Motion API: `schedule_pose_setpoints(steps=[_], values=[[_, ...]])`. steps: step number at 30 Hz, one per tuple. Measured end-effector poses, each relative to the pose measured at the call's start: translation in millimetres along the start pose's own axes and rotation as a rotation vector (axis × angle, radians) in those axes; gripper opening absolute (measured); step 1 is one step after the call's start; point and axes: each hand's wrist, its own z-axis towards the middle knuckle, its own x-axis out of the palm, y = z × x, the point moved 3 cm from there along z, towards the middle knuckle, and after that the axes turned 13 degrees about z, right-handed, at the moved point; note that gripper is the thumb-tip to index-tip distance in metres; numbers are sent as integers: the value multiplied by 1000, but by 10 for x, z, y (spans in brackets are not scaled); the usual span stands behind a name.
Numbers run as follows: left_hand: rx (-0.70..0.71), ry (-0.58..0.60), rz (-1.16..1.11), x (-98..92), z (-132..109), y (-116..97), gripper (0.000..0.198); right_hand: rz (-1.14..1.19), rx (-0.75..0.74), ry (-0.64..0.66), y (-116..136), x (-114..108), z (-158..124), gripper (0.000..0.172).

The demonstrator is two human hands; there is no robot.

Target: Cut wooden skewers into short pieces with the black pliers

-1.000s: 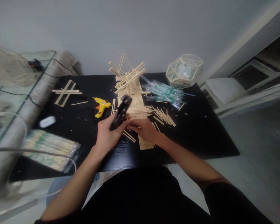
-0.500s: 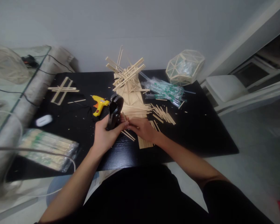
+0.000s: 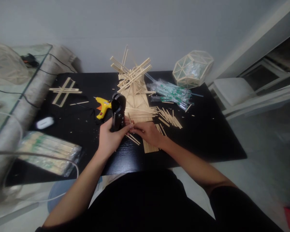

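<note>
My left hand (image 3: pixel 109 137) is wrapped round a black hand cutter (image 3: pixel 118 112), its curved head pointing up and away from me. Against the left fingertips my right hand (image 3: pixel 147 132) is closed in a pinch. A short wooden stick (image 3: pixel 129 118) rises from between the fingers of both hands; its lower end is hidden. Just behind lies a bundle of wooden sticks (image 3: pixel 140 112) across a flat panel of sticks (image 3: pixel 150 146). Two loose sticks (image 3: pixel 133 139) lie below my hands. Left of the cutter rests a yellow glue gun (image 3: pixel 102 107).
On the black table (image 3: pixel 195 141) stand a lattice stick structure (image 3: pixel 134 77) and a faceted stick frame (image 3: pixel 193 69). Plastic wrappers (image 3: pixel 172 93) and cut sticks (image 3: pixel 170 118) lie right. At left are a stick cross (image 3: pixel 65 91), a white case (image 3: pixel 45 122) and packed sticks (image 3: pixel 50 153).
The cutter has turned a little to the left and shows more of its side. The stick between my fingers stands out more. My right hand has barely moved.
</note>
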Motion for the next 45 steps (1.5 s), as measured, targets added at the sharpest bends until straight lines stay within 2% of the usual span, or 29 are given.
schedule_pose_setpoints(steps=[5, 12, 17, 19, 23, 27, 32, 45], values=[[12, 15, 15, 2, -7, 20, 17, -47, -110, -24, -7, 13, -19, 20], [56, 21, 43, -28, -7, 18, 18, -96, -158, -43, -12, 30, -35, 21], [8, -13, 154, -216, -51, 12, 23, -88, -188, -45, -2, 42, -28, 17], [-3, -12, 259, -343, -76, 7, 25, -91, -179, -48, -2, 48, -30, 16], [57, 31, 674, -590, -137, -16, 27, -92, -163, -46, -10, 56, -38, 16], [139, 97, 987, -697, -207, -14, 39, -88, -166, -51, -15, 57, -35, 18], [183, 157, 1141, -666, -248, -11, 47, -73, -169, -53, -1, 51, -12, 19], [216, 203, 1099, -565, -228, -22, 41, -65, -89, -28, -65, 81, -8, 21]])
